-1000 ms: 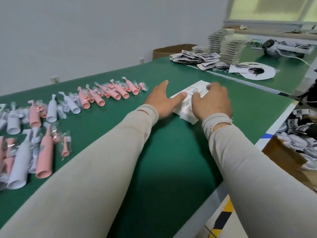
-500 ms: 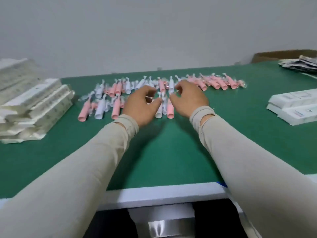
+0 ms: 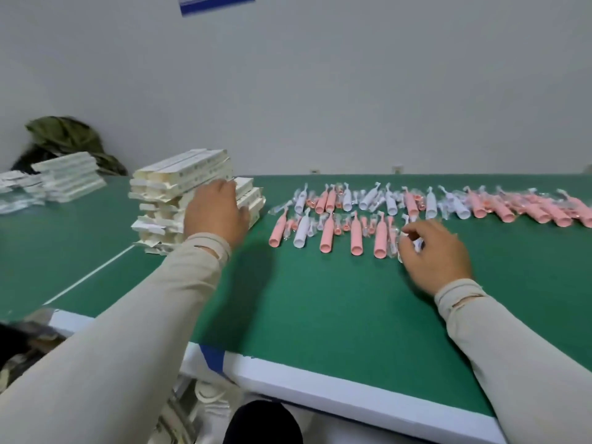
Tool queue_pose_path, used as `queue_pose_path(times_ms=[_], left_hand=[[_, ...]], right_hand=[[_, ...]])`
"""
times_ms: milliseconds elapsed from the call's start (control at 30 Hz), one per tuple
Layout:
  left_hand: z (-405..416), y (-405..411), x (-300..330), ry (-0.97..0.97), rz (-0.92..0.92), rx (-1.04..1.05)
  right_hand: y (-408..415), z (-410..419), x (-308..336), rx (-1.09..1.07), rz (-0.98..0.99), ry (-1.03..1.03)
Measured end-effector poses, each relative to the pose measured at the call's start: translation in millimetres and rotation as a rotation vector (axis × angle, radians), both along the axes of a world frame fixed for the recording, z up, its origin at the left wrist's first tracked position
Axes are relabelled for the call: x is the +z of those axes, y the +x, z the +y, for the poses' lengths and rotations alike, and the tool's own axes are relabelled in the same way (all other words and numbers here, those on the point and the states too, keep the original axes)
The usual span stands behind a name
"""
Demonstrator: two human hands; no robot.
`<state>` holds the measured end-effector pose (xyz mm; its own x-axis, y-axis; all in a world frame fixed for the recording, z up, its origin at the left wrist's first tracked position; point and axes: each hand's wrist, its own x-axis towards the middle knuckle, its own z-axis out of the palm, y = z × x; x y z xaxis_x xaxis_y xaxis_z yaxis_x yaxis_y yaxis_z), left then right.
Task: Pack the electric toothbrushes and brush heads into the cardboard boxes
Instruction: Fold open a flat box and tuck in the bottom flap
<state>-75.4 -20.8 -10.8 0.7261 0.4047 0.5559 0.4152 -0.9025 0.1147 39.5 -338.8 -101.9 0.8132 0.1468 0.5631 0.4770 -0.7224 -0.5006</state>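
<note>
My left hand (image 3: 217, 213) sits left of centre in the frame, reaching onto the near stack of boxes (image 3: 179, 193). Its fingers lie against the stack's right side, fairly straight, though I cannot tell whether they grip a box or only touch it. My right hand (image 3: 432, 248) is at centre right, low over the green tabletop (image 3: 320, 299), with fingers curled around a small white item in clear wrap (image 3: 416, 241) at the near row's right end; motion blur keeps me from saying whether it is a brush head or a toothbrush.

The toothbrushes (image 3: 355, 232), pink and white, lie in two loose rows across the middle of the frame, running from just right of the box stack out to the right edge. Small bagged brush heads (image 3: 338, 225) are scattered between them. The near row holds mostly pink handles, ends pointing toward me.

A second stack of boxes (image 3: 70, 174) stands at the left, well apart from the first, with flat white packets (image 3: 16, 187) beside it at the left edge. A dark green bundle (image 3: 67, 136) lies behind that stack against the wall (image 3: 320, 91). A blue-edged sheet (image 3: 214, 3) hangs at the top of the frame.
</note>
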Motion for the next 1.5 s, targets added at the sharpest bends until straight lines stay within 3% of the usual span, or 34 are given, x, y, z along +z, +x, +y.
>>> queue_pose_path(times_ms=[100, 167, 533, 633, 833, 967, 1033, 1133, 1233, 1300, 1367, 1433, 1500], left_hand=[[29.2, -2.6, -1.6, 0.078, 0.2, 0.307], [38.4, -1.1, -7.6, 0.071, 0.234, 0.387], [39.4, 25.6, -20.8, -0.085, 0.117, 0.381], [40.7, 26.8, -24.8, -0.116, -0.004, 0.351], [45.0, 28.0, -28.6, -0.167, 0.086, 0.396], [27.7, 25.9, -23.8, -0.263, -0.181, 0.207], [-1.4, 28.3, -17.5, -0.31, -0.345, 0.015], [-74.2, 30.4, -13.8, -0.374, -0.511, -0.293], [-153.2, 33.3, -27.7, -0.345, -0.449, -0.577], [-192.8, 38.3, -42.7, -0.23, -0.355, -0.704], [-214.3, 46.0, -52.5, -0.063, -0.355, -0.813], [-218.7, 55.5, -59.1, 0.058, -0.408, -0.945], [-212.0, 67.2, -62.4, -0.073, -0.526, -0.999]], right_hand=[[-2.0, -1.1, -1.8, 0.005, 0.013, -0.002], [-1.7, -1.8, -2.1, 0.004, 0.013, 0.002], [7.0, -5.3, -6.4, 0.019, 0.007, 0.075], [9.0, -5.8, -8.4, 0.014, 0.008, 0.078], [6.8, -5.2, -8.1, 0.024, 0.027, 0.084], [4.6, -3.8, -6.5, 0.023, 0.03, 0.092], [3.4, -0.3, -4.8, 0.06, 0.056, 0.211], [-2.7, 7.1, 3.7, 0.209, 0.292, 0.571], [-11.6, 12.0, 14.0, 0.5, 0.647, 1.056], [-11.4, 8.1, 17.6, 0.587, 0.685, 1.317], [-5.8, -1.4, 20.3, 0.53, 0.65, 1.516], [-1.7, -11.2, 23.1, 0.4, 0.638, 1.554], [3.1, -18.4, 23.0, 0.277, 0.621, 1.412]])
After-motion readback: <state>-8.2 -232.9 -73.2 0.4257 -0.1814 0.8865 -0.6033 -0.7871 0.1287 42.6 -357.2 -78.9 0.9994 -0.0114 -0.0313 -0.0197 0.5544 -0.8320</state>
